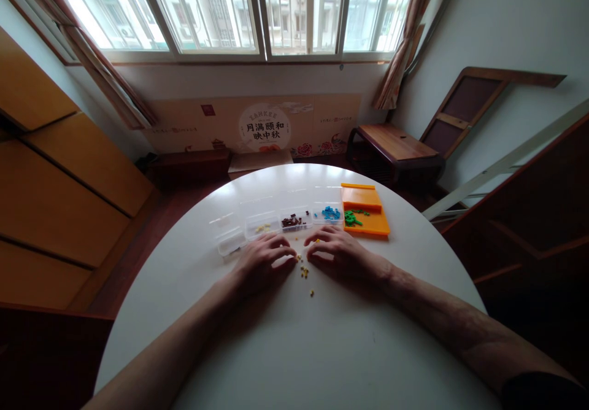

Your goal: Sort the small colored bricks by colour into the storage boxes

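Both my hands rest palm down on a round white table [294,348], fingers stretched and pointing toward each other. My left hand [262,263] and my right hand [338,251] flank a small scatter of tiny yellow pieces [304,270] lying on the table between them. Neither hand holds anything that I can see. Just beyond my fingers stands a row of small clear boxes: one with yellow pieces [262,226], one with dark brown pieces [294,220], one with blue pieces [329,213].
An orange tray [365,210] with green pieces [352,218] lies at the right end of the row. Another clear box [230,241] sits at the left end. Beyond the table are a low wooden bench [396,146], wooden cabinets at left and a window.
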`<act>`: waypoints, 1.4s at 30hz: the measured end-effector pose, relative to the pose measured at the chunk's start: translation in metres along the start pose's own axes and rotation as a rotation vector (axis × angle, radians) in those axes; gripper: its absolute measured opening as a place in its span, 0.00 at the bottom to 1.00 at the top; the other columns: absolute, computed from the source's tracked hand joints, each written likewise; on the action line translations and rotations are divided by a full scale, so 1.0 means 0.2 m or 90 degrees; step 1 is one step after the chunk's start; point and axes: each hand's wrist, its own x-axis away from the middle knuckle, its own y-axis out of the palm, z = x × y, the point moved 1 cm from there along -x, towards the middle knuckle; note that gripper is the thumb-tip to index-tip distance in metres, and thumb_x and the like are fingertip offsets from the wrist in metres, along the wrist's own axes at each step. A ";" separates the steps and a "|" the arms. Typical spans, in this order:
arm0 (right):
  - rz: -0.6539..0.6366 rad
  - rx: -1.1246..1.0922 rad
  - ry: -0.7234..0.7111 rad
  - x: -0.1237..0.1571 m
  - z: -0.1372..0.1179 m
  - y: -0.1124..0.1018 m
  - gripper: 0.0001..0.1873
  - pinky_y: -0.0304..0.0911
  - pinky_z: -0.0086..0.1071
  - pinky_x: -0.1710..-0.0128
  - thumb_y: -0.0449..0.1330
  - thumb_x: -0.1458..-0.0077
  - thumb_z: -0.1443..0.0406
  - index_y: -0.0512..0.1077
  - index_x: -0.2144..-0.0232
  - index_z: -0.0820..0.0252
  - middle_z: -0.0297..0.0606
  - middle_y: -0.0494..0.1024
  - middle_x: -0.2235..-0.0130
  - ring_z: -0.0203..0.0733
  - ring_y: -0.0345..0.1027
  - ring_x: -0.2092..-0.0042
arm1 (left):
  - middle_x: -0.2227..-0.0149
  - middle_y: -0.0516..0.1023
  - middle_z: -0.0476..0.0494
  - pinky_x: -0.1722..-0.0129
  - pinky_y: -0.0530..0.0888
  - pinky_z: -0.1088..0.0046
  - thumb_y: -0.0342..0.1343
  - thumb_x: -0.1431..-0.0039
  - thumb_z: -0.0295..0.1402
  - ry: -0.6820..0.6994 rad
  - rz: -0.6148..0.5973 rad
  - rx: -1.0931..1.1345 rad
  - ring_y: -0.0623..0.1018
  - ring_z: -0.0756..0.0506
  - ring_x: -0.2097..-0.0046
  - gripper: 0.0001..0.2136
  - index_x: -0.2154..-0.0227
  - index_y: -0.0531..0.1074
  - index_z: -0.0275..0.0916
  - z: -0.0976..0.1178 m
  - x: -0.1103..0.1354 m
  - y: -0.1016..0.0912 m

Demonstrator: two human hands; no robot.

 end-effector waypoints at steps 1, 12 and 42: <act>0.003 -0.002 -0.002 0.00 0.00 0.00 0.05 0.70 0.45 0.41 0.63 0.28 0.67 0.79 0.57 0.52 0.37 0.84 0.47 0.45 0.76 0.48 | 0.59 0.84 0.45 0.55 0.77 0.64 0.64 0.28 0.36 0.000 0.000 0.002 0.82 0.44 0.58 0.05 0.59 0.85 0.47 0.00 0.00 0.00; 0.087 -0.086 0.022 -0.03 0.00 0.02 0.04 0.72 0.45 0.43 0.62 0.25 0.62 0.76 0.55 0.54 0.42 0.84 0.49 0.46 0.77 0.47 | 0.61 0.85 0.46 0.55 0.77 0.65 0.67 0.30 0.40 0.007 0.123 -0.006 0.83 0.45 0.59 0.06 0.58 0.83 0.45 0.09 -0.06 -0.02; 0.111 -0.115 0.069 -0.03 -0.05 -0.01 0.04 0.72 0.46 0.44 0.63 0.32 0.68 0.75 0.60 0.53 0.41 0.84 0.52 0.48 0.78 0.50 | 0.63 0.86 0.49 0.57 0.75 0.65 0.66 0.32 0.33 -0.073 0.230 -0.151 0.83 0.46 0.62 0.04 0.64 0.84 0.46 0.01 -0.03 -0.06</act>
